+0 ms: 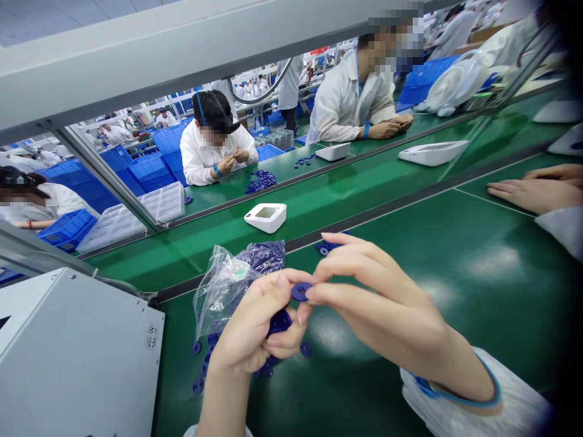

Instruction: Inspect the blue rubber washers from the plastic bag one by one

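My left hand point(259, 328) is curled round several small blue rings, with more blue rings point(279, 321) showing in its palm. My right hand point(373, 291) pinches one blue ring point(301, 291) between thumb and fingertips, right against my left thumb. Both hands hover over the green table point(455, 267). Just behind my left hand lies a clear plastic bag point(228, 285) holding more blue rings. Loose blue rings point(200, 364) lie on the table below my left hand, and a few loose rings point(325, 247) sit behind my right hand.
A grey metal box point(68, 358) stands at the left front. A white device point(266, 216) rides on the green conveyor belt point(355, 188), two more devices farther right. Another person's hands point(537, 188) rest at the right edge. People in white coats sit across the belt, blue crates behind them.
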A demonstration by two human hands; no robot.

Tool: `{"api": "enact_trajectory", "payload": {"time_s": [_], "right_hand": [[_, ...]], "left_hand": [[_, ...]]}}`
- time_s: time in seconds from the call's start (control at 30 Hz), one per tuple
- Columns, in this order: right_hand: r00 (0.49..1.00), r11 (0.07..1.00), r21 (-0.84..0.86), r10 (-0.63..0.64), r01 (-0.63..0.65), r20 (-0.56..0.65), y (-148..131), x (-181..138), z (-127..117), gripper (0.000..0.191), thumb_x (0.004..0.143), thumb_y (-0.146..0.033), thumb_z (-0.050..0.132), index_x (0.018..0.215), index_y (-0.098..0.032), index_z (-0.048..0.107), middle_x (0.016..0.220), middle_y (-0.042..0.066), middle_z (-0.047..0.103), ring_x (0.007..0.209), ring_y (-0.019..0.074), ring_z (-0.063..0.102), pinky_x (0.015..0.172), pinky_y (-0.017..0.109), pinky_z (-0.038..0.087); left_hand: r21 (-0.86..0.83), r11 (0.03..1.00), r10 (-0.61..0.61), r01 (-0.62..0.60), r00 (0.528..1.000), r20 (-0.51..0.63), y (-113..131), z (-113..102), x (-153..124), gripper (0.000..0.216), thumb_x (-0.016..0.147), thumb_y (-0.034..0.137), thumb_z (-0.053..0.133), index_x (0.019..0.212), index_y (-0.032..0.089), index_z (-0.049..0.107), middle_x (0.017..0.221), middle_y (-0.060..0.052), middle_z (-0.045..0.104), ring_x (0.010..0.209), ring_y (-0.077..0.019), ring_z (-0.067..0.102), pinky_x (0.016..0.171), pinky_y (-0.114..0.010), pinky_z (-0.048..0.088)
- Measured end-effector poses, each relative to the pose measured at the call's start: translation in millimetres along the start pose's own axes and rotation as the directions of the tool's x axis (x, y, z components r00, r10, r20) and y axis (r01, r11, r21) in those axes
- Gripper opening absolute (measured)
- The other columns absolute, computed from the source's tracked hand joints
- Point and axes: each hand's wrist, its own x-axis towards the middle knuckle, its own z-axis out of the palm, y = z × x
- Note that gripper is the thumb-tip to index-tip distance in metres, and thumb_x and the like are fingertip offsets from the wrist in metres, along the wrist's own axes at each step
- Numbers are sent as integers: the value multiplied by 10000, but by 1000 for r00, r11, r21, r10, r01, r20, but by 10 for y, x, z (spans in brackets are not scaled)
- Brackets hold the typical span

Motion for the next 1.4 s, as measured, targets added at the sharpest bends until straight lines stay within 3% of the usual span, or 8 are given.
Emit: {"api": "enact_trajectory", "payload": {"time_s": [0.23, 0.4, 0.57, 0.7, 0.93, 1.07, 1.2, 1.4], "right_hand": [[993, 992, 123, 2, -17, 118, -95, -44, -178, 267, 821, 54, 546, 946, -172, 615, 996, 43, 572, 937, 163, 540, 1080, 509, 390], [984, 977, 211, -9, -29, 179, -102, -100, -248, 244, 874, 2, 510, 956, -201, 614, 967, 11, 630, 911, 149, 565, 1126, 502, 325], [981, 964, 257, 14, -64, 192, -151, -136, -272, 235, 857, -10, 563, 931, -222, 630, 979, -5, 606, 898, 137, 555, 1133, 480, 309], [976, 960, 275, -15, -46, 215, -162, -145, -286, 326, 785, 66, 552, 954, -199, 638, 1017, 25, 562, 915, 150, 539, 1119, 502, 315], [978, 946, 315, 13, -79, 207, -170, -110, -295, 222, 820, 8, 602, 901, -199, 601, 956, 19, 560, 871, 133, 542, 1121, 454, 322], [976, 943, 324, 11, -83, 218, -171, -103, -285, 193, 831, -16, 612, 891, -199, 597, 961, 18, 563, 873, 131, 550, 1124, 445, 323], [976, 941, 327, 12, -85, 217, -174, -105, -290, 170, 833, -36, 627, 874, -199, 600, 949, 19, 565, 860, 131, 564, 1127, 439, 329], [976, 934, 347, 14, -90, 216, -171, -106, -286, 142, 849, -59, 623, 866, -199, 611, 928, 25, 582, 859, 137, 587, 1121, 450, 343]], "left_hand": [[52, 999, -8, 3, 995, 96, -54, -48, -23, 268, 799, 384, 723, 886, 151, 624, 519, 63, 431, 342, 18, 223, 323, -91, 181], [203, 978, -70, 47, 992, 107, -26, -72, -75, 408, 680, 371, 824, 992, 135, 708, 640, -17, 591, 422, -26, 411, 375, -129, 286], [357, 933, 13, -47, 995, 96, -9, -94, -83, 315, 650, 304, 848, 924, 171, 767, 736, -53, 686, 583, -82, 559, 547, -172, 421], [419, 907, 8, -47, 995, 95, -33, -126, -101, 345, 599, 317, 872, 888, 152, 780, 665, -51, 662, 573, -93, 512, 534, -198, 382], [415, 908, 14, -66, 992, 128, -22, -91, -85, 456, 439, 208, 928, 874, 187, 791, 600, 1, 568, 521, -62, 418, 498, -208, 305], [409, 909, 20, -86, 986, 163, -10, -84, -76, 434, 487, 229, 916, 900, 189, 789, 559, 13, 505, 508, -63, 403, 489, -209, 296], [447, 893, -12, -61, 987, 157, 12, -78, -90, 336, 634, 340, 851, 915, 168, 789, 604, -17, 532, 529, -73, 404, 511, -221, 316], [476, 879, -47, -36, 986, 161, 30, -65, -92, 344, 657, 407, 826, 880, 148, 789, 657, -44, 592, 527, -78, 418, 510, -227, 324]]}}
